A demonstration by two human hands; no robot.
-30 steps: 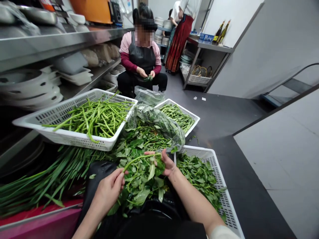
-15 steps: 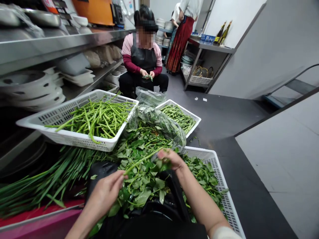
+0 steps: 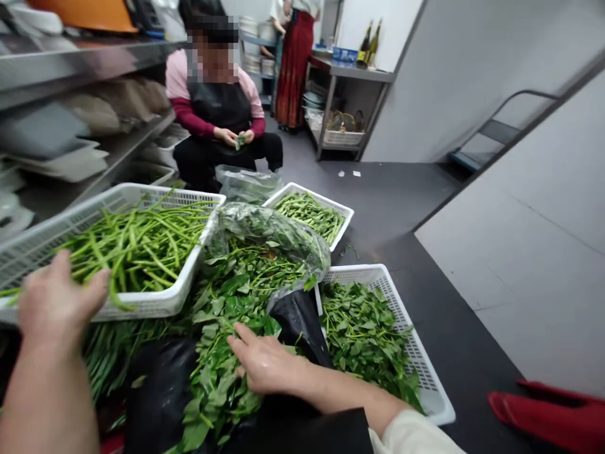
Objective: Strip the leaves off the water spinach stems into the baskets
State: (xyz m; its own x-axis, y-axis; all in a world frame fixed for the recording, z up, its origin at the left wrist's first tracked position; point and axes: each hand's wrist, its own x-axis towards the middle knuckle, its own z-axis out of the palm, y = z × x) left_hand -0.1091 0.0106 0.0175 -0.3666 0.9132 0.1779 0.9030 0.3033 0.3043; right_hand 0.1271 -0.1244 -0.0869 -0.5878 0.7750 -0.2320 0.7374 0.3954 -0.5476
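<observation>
My left hand point(image 3: 60, 299) is over the near left edge of a white basket point(image 3: 208, 211) of long green stems point(image 3: 142, 239). Its thumb and fingers are apart, and nothing shows in them. My right hand point(image 3: 265, 360) rests on a heap of leafy greens point(image 3: 222, 340), which look like water spinach. Its fingers are stretched out over the leaves; the lower ones are partly hidden. The heap spills from a clear plastic bag point(image 3: 288, 236) toward my lap. Right of it, a second white basket point(image 3: 428, 372) holds leaves picked with short stems point(image 3: 363, 334).
A co-worker point(image 3: 220, 107) sits opposite, handling a small green piece. A small white basket point(image 3: 343, 217) of cut green pieces stands beyond the bag. Long green stalks point(image 3: 108, 353) lie under the left basket. Steel shelves point(image 3: 94, 66) line the left; a red object point(image 3: 543, 410) lies at lower right.
The stem held between my hands is gone from them. My left hand has moved left to the stem basket, and my right hand down onto the leafy heap. The view has shifted right.
</observation>
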